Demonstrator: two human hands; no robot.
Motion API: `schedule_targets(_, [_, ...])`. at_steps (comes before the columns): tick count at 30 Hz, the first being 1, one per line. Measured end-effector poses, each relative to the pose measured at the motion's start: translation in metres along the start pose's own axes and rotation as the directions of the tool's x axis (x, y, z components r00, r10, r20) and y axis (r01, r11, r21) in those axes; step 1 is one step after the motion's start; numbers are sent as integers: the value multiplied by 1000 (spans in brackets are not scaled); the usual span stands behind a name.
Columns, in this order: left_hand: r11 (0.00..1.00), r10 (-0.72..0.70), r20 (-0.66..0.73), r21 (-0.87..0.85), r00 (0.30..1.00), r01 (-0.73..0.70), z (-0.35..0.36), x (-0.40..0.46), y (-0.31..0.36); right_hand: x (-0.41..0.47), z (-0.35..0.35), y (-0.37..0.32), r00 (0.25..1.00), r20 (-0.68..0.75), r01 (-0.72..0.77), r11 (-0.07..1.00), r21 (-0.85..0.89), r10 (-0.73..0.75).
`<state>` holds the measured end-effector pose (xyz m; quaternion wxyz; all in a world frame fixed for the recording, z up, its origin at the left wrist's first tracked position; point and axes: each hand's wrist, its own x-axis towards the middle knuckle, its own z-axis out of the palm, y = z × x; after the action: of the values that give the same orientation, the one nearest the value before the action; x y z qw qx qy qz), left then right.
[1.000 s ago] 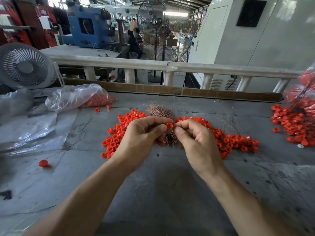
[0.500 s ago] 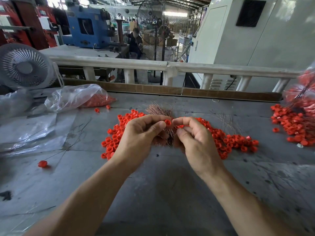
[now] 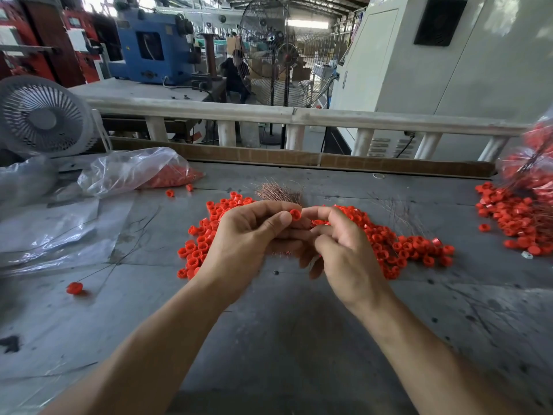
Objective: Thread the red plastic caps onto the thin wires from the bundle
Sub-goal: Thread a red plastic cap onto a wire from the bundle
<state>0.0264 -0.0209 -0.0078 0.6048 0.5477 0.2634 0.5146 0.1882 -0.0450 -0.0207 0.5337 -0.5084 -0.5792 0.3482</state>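
My left hand (image 3: 251, 235) pinches a red plastic cap (image 3: 295, 214) between thumb and forefinger and also grips the bundle of thin copper wires (image 3: 279, 193), whose tips fan out above my fingers. My right hand (image 3: 344, 250) is held close against it, fingers curled; its forefinger touches the cap, and whether it pinches a wire is hidden. A pile of loose red caps (image 3: 398, 247) lies on the grey table (image 3: 269, 339) behind and beside both hands.
A clear bag holding red caps (image 3: 140, 172) lies at the back left, with plastic sheets (image 3: 51, 235) in front of it. A capped wire (image 3: 74, 288) lies at the left. Capped wires and a red-filled bag (image 3: 520, 211) sit at the right. A small fan (image 3: 42, 118) stands far left.
My hands rose slightly and stayed together. The right hand's fingers curled further and dropped a little lower beside the cap, which the left hand kept pinching.
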Motion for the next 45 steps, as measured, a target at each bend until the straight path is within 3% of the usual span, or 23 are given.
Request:
schedule_targets(4, [1000, -1, -22, 16, 1000, 1, 0, 1, -1, 3, -8, 2, 982, -184, 3, 968, -250, -50])
schedule_targets(9, [999, -1, -28, 40, 1000, 2, -1, 1, -1, 10, -30, 0, 927, -348, -110, 788, -606, -138])
schedule_targets(12, [999, 1, -26, 32, 1000, 0, -1, 0, 0, 13, -40, 3, 947, -312, -171, 698, -696, -79])
schedule_targets(23, [998, -6, -38, 63, 999, 9, 2, 0, 0, 11, -33, 9, 992, -110, -128, 605, -786, 68])
schedule_targets(29, [997, -20, -35, 70, 999, 23, 2, -1, 1, 11, -30, 9, 997, -80, -70, 552, -831, 6])
schedule_targets(34, [997, -19, -46, 74, 999, 22, 2, -2, 1, 10, -25, 9, 992, -28, 29, 444, -896, -121])
schedule_targets(37, [996, -19, -53, 81, 998, 23, 2, -1, 1, 11, -25, 9, 988, -68, 11, 509, -860, -136])
schedule_targets(41, [996, -25, -54, 80, 998, 29, 2, -1, 0, 10, -29, -2, 964, -217, -13, 790, -613, -152])
schedule_targets(45, [996, -27, -48, 87, 998, 31, 2, 0, -1, 7, -26, -8, 966, -225, -42, 778, -627, -129])
